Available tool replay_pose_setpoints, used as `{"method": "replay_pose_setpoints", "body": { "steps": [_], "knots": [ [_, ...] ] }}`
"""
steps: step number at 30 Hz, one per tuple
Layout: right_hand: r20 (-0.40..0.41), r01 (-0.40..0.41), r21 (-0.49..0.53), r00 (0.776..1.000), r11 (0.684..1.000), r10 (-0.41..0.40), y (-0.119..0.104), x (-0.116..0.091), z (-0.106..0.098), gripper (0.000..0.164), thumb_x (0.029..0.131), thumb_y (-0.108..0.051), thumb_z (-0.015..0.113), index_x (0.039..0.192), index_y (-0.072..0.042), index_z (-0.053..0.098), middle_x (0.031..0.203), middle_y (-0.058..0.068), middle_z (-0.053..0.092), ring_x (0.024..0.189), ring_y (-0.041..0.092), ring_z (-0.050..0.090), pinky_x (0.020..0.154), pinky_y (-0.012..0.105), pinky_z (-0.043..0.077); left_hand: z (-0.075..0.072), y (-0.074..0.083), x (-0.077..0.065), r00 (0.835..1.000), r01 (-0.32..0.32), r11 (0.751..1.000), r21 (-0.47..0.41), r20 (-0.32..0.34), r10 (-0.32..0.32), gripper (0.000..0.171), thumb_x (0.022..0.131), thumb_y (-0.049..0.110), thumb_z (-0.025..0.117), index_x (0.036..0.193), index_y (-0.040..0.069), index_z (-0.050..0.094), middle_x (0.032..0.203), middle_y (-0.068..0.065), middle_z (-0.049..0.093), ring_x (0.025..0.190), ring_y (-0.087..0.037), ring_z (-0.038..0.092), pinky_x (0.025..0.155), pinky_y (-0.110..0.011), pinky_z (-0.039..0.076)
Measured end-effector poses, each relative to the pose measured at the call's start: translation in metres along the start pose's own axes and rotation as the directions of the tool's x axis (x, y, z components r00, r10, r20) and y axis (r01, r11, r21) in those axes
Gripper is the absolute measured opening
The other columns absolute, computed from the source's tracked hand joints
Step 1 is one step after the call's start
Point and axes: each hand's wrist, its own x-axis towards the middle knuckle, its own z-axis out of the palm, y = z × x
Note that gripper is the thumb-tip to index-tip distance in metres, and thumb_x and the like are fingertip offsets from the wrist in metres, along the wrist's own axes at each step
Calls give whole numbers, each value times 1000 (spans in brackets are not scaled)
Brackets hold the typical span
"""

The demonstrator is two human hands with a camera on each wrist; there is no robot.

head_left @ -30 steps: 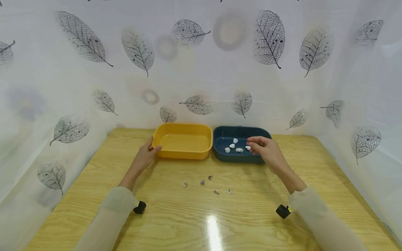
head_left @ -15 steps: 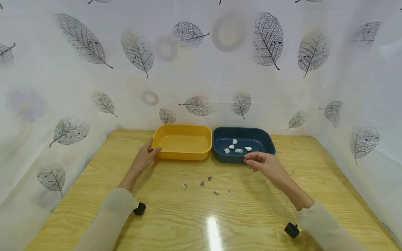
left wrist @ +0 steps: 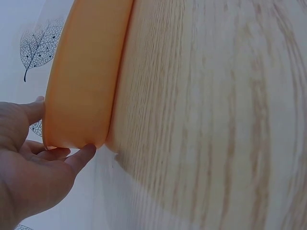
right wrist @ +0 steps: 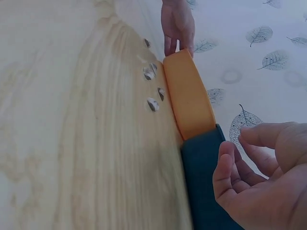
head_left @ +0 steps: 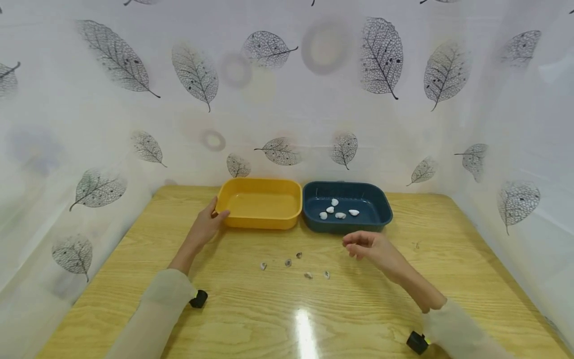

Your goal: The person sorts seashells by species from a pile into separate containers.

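My left hand holds the left end of a yellow plastic tray, fingers and thumb spread around its corner. In the left wrist view the fingertips press the orange-looking wall of this tray. My right hand hovers over the table just in front of a blue tray, fingers loosely bent with nothing between them. Inside the blue tray lie several white seashells. Several small greyish shells are scattered on the wood to the left of my right hand.
The two trays stand side by side, touching, at the back of the wooden table. A leaf-patterned white curtain hangs behind the table and along both sides. A small black wrist camera sits below my right sleeve.
My right hand has drawn back from above the blue tray toward me, down to just in front of it. The left hand and both trays have stayed put.
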Motion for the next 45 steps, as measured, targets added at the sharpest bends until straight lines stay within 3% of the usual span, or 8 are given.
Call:
{"method": "replay_pose_setpoints", "body": {
  "steps": [9,17,26,36,45],
  "knots": [
    [66,-5,42,998,999,2,7,-5,14,37,100,-6,66,128,17,60,126,30,63,94,15,66,79,28,58,0,-1,1,1000,-1,1000,-9,2,1,77,112,30,48,164,1,-1,170,-24,4,152,-46,20,120,-54,30],
    [84,32,-63,996,997,-27,10,-5,27,33,98,-7,69,125,12,65,119,25,67,87,22,68,66,29,58,0,-2,2,1000,2,1000,-4,-1,-2,78,112,31,49,164,2,-1,170,-24,6,152,-45,21,120,-54,30],
    [125,81,-143,990,986,-63,15,-1,38,31,96,-4,71,122,10,67,117,22,68,91,22,67,67,27,58,0,-2,2,1000,-8,1000,-7,-1,8,78,112,31,49,164,1,-1,170,-24,4,152,-46,21,120,-53,30],
    [96,93,-327,993,941,-65,19,2,47,22,90,-6,78,111,-2,74,105,5,69,83,14,58,70,23,51,2,0,1,1000,-14,1000,-21,-5,14,77,112,28,49,164,0,0,169,-26,6,152,-47,21,120,-54,30],
    [81,146,-389,989,910,-124,20,4,53,21,86,-5,82,105,-3,75,95,1,64,79,9,55,68,23,50,0,-3,2,1000,-4,1000,-25,5,4,78,112,30,49,164,2,-1,169,-25,5,153,-45,19,120,-55,30]
  ]
}}
